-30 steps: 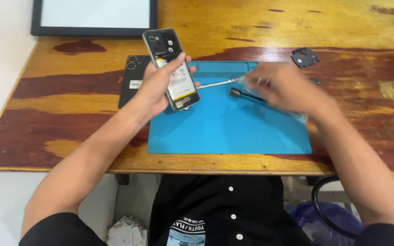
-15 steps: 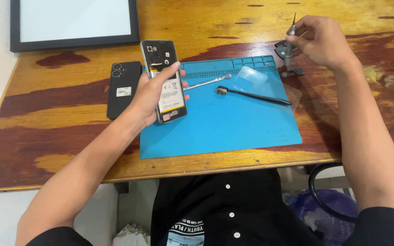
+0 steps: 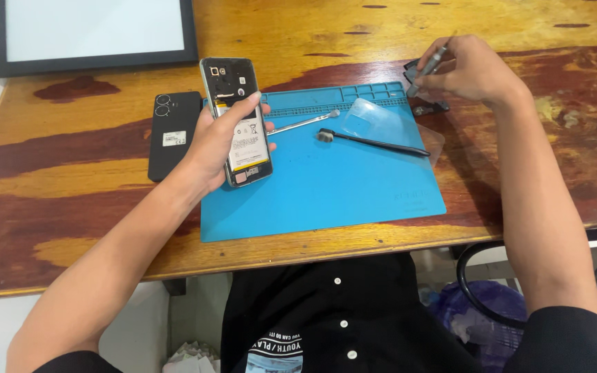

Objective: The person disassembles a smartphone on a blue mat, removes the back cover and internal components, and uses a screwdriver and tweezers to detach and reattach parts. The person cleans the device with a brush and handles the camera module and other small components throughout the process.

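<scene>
Above the blue mat, the left hand grips an opened phone, battery exposed; right hand pinches a slim metal tool beyond the mat's far corner.

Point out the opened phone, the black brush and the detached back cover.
opened phone (image 3: 243, 141), head view, on the white battery label.
black brush (image 3: 374, 143), head view, mid-handle on the blue mat.
back cover (image 3: 174, 138), head view, centre of the black panel.

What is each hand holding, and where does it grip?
The left hand holds the opened phone around its lower half. The right hand pinches a slim screwdriver along its handle.
</scene>
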Demonstrator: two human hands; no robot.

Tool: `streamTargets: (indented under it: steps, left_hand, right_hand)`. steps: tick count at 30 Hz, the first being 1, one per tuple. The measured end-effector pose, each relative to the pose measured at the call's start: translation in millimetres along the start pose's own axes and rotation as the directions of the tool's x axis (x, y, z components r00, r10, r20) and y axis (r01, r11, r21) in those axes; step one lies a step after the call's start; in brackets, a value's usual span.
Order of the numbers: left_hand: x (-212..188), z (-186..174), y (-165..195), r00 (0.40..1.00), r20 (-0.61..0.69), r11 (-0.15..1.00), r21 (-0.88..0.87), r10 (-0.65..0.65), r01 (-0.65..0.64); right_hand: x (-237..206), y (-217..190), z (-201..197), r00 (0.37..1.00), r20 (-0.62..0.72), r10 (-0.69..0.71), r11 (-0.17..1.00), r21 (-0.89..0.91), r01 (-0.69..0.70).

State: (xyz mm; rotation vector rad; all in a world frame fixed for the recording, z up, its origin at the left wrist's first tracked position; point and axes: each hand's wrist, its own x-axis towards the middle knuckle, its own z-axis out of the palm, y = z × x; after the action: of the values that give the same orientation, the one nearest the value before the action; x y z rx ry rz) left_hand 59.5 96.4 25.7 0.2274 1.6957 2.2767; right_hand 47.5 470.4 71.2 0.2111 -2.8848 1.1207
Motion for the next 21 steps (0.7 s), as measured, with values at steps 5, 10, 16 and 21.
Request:
streamTargets:
  steps: [5,10,16,21]
  left_hand:
    - [-2,3,-1,1.000,0.006,1.000,0.016,0.015,-0.015]
    - [-3,4,1,1.000,-0.001,1.000,0.018,0.014,-0.014]
    - [-4,6,2,1.000,0.012,0.999,0.034,0.019,-0.019]
    - [-5,4,1,1.000,0.009,1.000,0.017,0.020,-0.020]
  right_hand:
    - [-3,0,3,0.998,-0.005,-0.055,0.996,0.065,0.055]
    - [-5,-7,3,1.000,-0.016,0.002,0.990,-0.140,-0.005]
    - [-6,-10,6,0.999,-0.044,0.009,0.987,-0.159,-0.016]
    - [-4,-1,7,0.999,-0.031,-0.040,0.978,-0.206,0.033]
